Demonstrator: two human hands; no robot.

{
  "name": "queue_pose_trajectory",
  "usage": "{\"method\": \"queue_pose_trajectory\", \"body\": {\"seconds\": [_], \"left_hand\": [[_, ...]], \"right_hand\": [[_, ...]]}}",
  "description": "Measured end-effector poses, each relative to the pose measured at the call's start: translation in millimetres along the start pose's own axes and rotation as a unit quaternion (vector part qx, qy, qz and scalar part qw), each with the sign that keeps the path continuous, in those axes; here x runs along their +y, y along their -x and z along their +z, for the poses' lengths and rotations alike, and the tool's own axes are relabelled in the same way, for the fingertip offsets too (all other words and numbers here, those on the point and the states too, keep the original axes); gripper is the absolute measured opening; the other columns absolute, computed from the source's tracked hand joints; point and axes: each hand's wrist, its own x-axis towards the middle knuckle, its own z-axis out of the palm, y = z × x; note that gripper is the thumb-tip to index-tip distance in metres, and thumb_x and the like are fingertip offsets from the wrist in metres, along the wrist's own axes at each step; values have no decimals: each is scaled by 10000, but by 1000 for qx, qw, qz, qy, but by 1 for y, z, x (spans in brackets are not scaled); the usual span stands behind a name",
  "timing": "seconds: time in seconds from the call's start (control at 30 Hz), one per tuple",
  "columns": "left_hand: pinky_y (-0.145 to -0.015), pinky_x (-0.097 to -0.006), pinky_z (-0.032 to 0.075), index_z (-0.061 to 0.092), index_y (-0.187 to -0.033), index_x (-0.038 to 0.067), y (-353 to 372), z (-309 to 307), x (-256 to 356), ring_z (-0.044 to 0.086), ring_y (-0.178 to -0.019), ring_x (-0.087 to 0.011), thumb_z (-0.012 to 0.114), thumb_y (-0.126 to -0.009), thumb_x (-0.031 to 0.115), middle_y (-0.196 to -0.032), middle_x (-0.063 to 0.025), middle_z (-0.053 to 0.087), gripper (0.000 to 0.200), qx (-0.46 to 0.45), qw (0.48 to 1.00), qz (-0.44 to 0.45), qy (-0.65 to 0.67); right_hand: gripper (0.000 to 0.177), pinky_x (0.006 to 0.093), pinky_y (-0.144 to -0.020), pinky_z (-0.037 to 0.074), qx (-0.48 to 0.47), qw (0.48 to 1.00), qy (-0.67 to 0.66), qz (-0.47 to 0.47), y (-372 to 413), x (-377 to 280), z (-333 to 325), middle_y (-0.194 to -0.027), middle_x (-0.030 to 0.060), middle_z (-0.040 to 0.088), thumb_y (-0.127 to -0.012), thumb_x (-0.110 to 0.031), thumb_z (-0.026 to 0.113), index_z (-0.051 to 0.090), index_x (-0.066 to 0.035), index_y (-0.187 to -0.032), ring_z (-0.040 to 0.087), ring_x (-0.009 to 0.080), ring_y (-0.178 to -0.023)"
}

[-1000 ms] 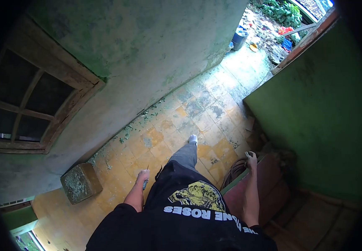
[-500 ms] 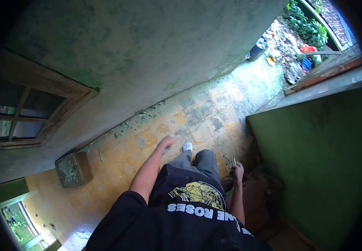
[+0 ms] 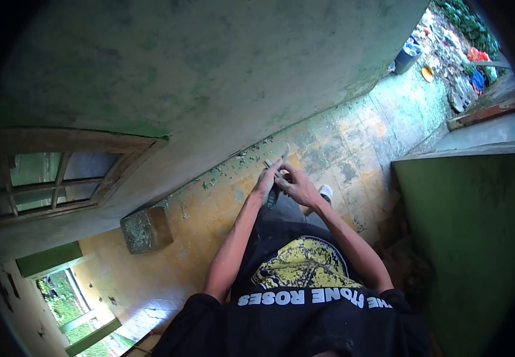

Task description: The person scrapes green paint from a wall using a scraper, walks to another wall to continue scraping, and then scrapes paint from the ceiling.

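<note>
My left hand (image 3: 264,181) and my right hand (image 3: 300,187) meet in front of my body, above the floor. My left hand is closed around a tool with a dark handle (image 3: 273,198); a thin pale blade-like tip (image 3: 286,149) rises beyond the fingers. My right hand's fingers are bent and closed on a narrow, light-edged flat piece (image 3: 268,163), which crosses at my left fingers. Its exact kind is too small to tell, and the fingers hide where the two pieces meet.
A mottled wall (image 3: 210,77) stands ahead, with paint flakes (image 3: 211,179) along its foot. A worn block (image 3: 145,231) sits on the tiled floor (image 3: 210,205) near a wooden window (image 3: 61,178). A green panel (image 3: 460,232) is at right. Outside are a bucket (image 3: 408,58) and rubbish.
My hands were apart, the right one low at the right with a small tool. Both have now come together in front of me. The view has shifted, and the feet have changed position.
</note>
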Motion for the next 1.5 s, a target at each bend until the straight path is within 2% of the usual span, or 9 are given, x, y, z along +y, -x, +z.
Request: {"method": "queue_pose_trajectory", "body": {"seconds": [0.13, 0.3, 0.47, 0.73, 0.93, 1.1, 1.3, 1.37, 1.5], "left_hand": [[-501, -274, 447, 566, -822, 95, -19, -20, 22, 552, -545, -123, 499, -930, 471, -653, -19, 554, 397, 93, 993, 8, 76], [-512, -200, 402, 570, -867, 114, -61, -41, 57, 554, -576, -51, 510, -939, 391, -691, 32, 562, 292, -8, 1000, -14, 16], [-873, -323, 416, 493, -1180, -48, -113, -82, 82, 543, -969, -222, 490, -937, 338, -1037, -126, 547, 456, -95, 961, 65, -252], [-1001, -334, 360, 472, -1358, 36, -120, -144, 101, 472, -1180, -276, 518, -863, 253, -1229, -203, 470, 542, -122, 823, -35, -554], [-670, -342, 487, 652, -1133, 47, -164, -186, 104, 622, -658, -209, 512, -825, 161, -758, -114, 609, 357, -38, 802, -64, -593], [-599, -348, 460, 705, -992, 35, -250, -256, 41, 587, -576, -194, 484, -817, 179, -585, -109, 565, 316, -81, 695, -71, -711], [-612, -361, 455, 704, -975, 39, -351, -346, -68, 565, -617, -185, 492, -819, 193, -614, -95, 547, 305, -176, 602, -148, -765], [-776, -434, 482, 684, -885, -5, -370, -357, -95, 632, -871, -416, 506, -847, 237, -825, -253, 644, 303, -217, 614, -125, -748], [-880, -425, 458, 629, -1034, -22, -406, -380, -133, 597, -1007, -410, 531, -865, 233, -992, -258, 638, 322, -118, 545, -326, -764]], "right_hand": [[443, 354, -764, 478, 20, 998, -42, -46, -24, 3, 4, -909, 179, 642, -884, -218, 553, 470, -41, -1281, 625, 253, -818], [506, 322, -849, 443, 83, 985, -132, -67, -87, 26, 30, -1084, 145, 592, -936, -207, 468, 356, -66, -1409, 570, 197, -959], [513, 247, -918, 386, 152, 890, -429, -40, -147, 24, 79, -1165, 37, 527, -987, -225, 416, 286, -97, -1467, 487, 115, -1053], [398, 266, -618, 505, 234, 794, -559, 45, -180, 55, 137, -1012, 47, 582, -956, -135, 432, 449, -36, -1341, 606, 118, -731], [549, 278, -609, 497, 297, 872, -327, 209, -204, 192, 96, -829, 79, 621, -892, -141, 388, 376, -182, -1439, 582, 121, -628], [534, 259, -579, 486, 389, 886, -226, 109, -265, 299, 94, -992, 53, 615, -923, -228, 493, 371, -170, -1439, 529, 103, -598], [610, 277, -486, 494, 176, 801, -565, 92, -382, 289, 79, -728, 64, 557, -870, -192, 467, 324, -258, -1460, 528, 132, -464], [627, 267, -479, 474, 201, 806, -551, 87, -424, 298, 77, -721, 52, 544, -861, -168, 470, 320, -256, -1464, 509, 111, -487], [680, 307, -562, 496, 246, 842, -464, 124, -457, 297, 84, -766, 114, 610, -802, -121, 467, 337, -248, -1457, 549, 148, -541]]}}
